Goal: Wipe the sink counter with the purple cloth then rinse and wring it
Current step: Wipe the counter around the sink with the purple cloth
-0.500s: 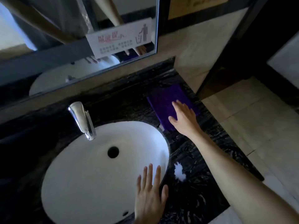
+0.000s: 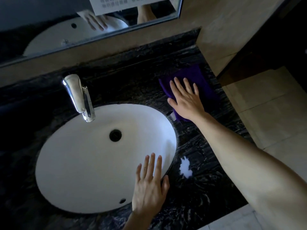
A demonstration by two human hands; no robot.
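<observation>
A purple cloth (image 2: 201,78) lies flat on the black marble counter (image 2: 132,83), to the right of the white oval sink (image 2: 93,156). My right hand (image 2: 186,98) presses flat on the cloth, fingers spread, covering its near left part. My left hand (image 2: 149,185) rests open on the sink's front right rim, fingers pointing over the basin and thumb on the counter, holding nothing.
A chrome tap (image 2: 78,97) stands behind the basin, spout over it. A white patch (image 2: 186,166) shows on the counter near the sink's right rim. A mirror (image 2: 83,25) runs along the back wall. The counter ends at its right edge above a tiled floor (image 2: 274,113).
The head camera has tilted down and closer. My right hand has slid further onto the cloth. The left hand stays on the sink rim.
</observation>
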